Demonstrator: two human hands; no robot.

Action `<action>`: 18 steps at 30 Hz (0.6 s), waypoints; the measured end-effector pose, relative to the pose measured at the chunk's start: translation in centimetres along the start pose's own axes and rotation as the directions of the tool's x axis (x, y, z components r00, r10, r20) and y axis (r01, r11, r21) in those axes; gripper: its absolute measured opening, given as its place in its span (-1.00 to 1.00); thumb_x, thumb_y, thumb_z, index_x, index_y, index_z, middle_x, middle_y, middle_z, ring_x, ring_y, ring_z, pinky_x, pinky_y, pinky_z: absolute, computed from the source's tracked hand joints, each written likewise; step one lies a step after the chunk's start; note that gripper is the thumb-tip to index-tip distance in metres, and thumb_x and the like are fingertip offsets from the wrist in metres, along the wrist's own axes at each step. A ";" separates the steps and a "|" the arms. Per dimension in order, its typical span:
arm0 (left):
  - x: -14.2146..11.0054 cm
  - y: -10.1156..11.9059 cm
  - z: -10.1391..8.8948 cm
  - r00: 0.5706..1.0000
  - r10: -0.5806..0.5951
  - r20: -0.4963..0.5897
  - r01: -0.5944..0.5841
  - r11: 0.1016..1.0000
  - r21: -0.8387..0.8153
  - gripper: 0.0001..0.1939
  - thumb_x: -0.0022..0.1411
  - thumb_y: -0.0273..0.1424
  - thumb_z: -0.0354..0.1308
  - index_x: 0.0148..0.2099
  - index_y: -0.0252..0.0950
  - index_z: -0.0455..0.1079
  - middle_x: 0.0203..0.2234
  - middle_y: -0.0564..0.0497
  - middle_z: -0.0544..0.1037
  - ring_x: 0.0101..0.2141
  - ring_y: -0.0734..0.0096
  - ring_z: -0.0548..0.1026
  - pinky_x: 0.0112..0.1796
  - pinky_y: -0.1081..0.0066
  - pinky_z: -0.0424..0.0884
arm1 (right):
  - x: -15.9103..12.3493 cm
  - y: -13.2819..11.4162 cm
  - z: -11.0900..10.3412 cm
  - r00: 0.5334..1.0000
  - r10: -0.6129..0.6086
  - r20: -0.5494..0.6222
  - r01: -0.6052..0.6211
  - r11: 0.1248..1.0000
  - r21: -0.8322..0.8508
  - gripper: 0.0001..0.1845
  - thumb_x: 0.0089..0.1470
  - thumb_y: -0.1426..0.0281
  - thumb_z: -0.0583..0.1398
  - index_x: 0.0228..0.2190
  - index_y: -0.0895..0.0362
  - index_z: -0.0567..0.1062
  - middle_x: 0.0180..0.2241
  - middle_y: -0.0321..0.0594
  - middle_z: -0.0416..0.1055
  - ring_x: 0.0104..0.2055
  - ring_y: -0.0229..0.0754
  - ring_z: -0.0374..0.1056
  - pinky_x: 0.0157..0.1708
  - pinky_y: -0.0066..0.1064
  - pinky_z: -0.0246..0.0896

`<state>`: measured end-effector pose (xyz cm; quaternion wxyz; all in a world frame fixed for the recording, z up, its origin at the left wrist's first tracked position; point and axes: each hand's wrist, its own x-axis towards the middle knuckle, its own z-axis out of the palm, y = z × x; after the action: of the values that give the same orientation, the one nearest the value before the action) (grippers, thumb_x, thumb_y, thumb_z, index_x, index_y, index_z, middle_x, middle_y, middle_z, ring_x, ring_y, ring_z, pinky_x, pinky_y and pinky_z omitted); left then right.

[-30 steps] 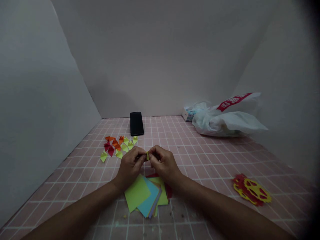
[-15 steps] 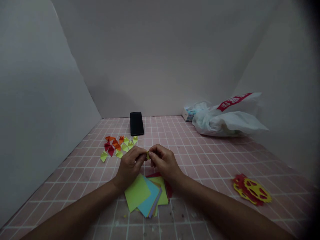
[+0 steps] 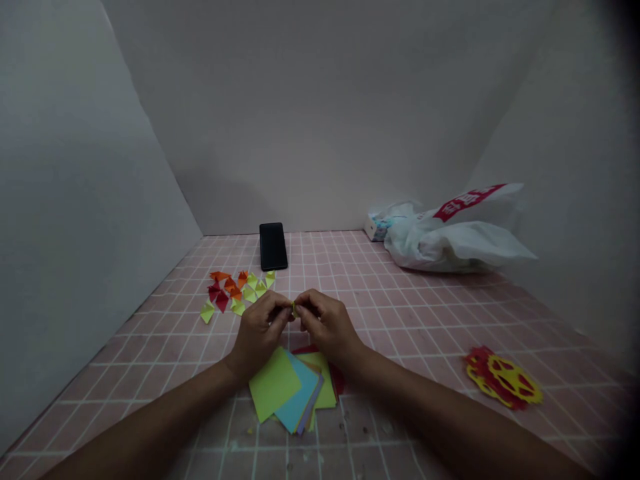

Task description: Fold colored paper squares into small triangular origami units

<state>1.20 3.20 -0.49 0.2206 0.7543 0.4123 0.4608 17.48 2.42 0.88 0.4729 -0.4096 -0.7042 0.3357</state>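
Between the fingertips of my left hand (image 3: 261,328) and my right hand (image 3: 327,325) is a small yellow piece of folded paper (image 3: 294,309), mostly covered by the fingers. Both hands pinch it, above the tabletop. Just below them lies a fanned stack of square coloured paper (image 3: 275,387), with yellow-green, blue, purple and red sheets showing. Beyond my left hand, several small folded paper pieces lie in a loose group: yellow ones (image 3: 207,311), orange ones (image 3: 230,284) and red ones (image 3: 222,301).
A black phone (image 3: 273,247) lies at the back of the pink gridded table (image 3: 410,320). At the back right are a white plastic bag (image 3: 450,247) and a small box (image 3: 376,227). Red and yellow paper cut-outs (image 3: 505,380) lie at right. White walls enclose the table.
The fingertips have drawn slightly closer together around the yellow folded paper, and less of it shows. The things on the table stay in place.
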 end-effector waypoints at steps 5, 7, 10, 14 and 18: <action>0.0 -0.1 0.1 0.999 -0.033 -0.006 0.033 0.998 -0.052 -0.93 0.26 -0.42 0.08 -0.27 -0.27 0.38 -0.42 0.03 0.44 -0.40 0.44 0.46 -0.34 0.43 0.40 | 0.0 0.1 0.1 0.999 0.036 0.021 -0.037 0.998 0.052 -0.86 0.15 0.47 0.07 -0.39 0.12 0.42 -0.44 -0.28 0.43 -0.49 -0.33 0.30 -0.45 -0.49 0.22; 0.1 -0.1 0.1 0.999 -0.034 -0.006 0.033 0.998 -0.060 -0.93 0.26 -0.43 0.08 -0.27 -0.27 0.38 -0.42 0.03 0.44 -0.39 0.44 0.46 -0.34 0.43 0.40 | 0.0 0.2 0.1 0.998 0.057 0.024 -0.059 0.996 0.071 -0.87 0.14 0.46 0.08 -0.38 0.12 0.43 -0.44 -0.28 0.43 -0.51 -0.34 0.29 -0.47 -0.50 0.21; 0.1 -0.1 0.1 0.999 -0.036 -0.006 0.035 0.998 -0.056 -0.93 0.25 -0.43 0.07 -0.28 -0.27 0.38 -0.43 0.03 0.44 -0.39 0.44 0.45 -0.34 0.43 0.40 | 0.0 0.3 0.2 0.997 0.080 0.023 -0.082 0.992 0.093 -0.87 0.13 0.46 0.08 -0.38 0.13 0.43 -0.46 -0.30 0.42 -0.54 -0.36 0.28 -0.50 -0.52 0.20; 0.1 -0.1 0.0 0.999 -0.033 -0.003 0.033 0.998 -0.049 -0.93 0.25 -0.45 0.08 -0.29 -0.27 0.37 -0.44 0.04 0.44 -0.40 0.45 0.45 -0.34 0.44 0.38 | 0.1 0.3 0.2 0.996 0.085 0.027 -0.088 0.989 0.118 -0.87 0.11 0.48 0.08 -0.39 0.14 0.44 -0.46 -0.30 0.43 -0.56 -0.37 0.27 -0.51 -0.53 0.20; 0.1 -0.1 0.0 0.999 -0.033 0.004 0.033 0.999 -0.038 -0.92 0.25 -0.44 0.07 -0.30 -0.27 0.37 -0.44 0.04 0.44 -0.40 0.45 0.45 -0.34 0.44 0.38 | 0.1 0.2 0.2 0.996 0.088 0.026 -0.090 0.988 0.123 -0.87 0.08 0.51 0.08 -0.40 0.13 0.43 -0.46 -0.31 0.44 -0.56 -0.37 0.28 -0.51 -0.52 0.21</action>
<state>1.19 3.32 -0.46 0.2431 0.7439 0.4156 0.4634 17.34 2.60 0.67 0.4748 -0.4069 -0.6678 0.4038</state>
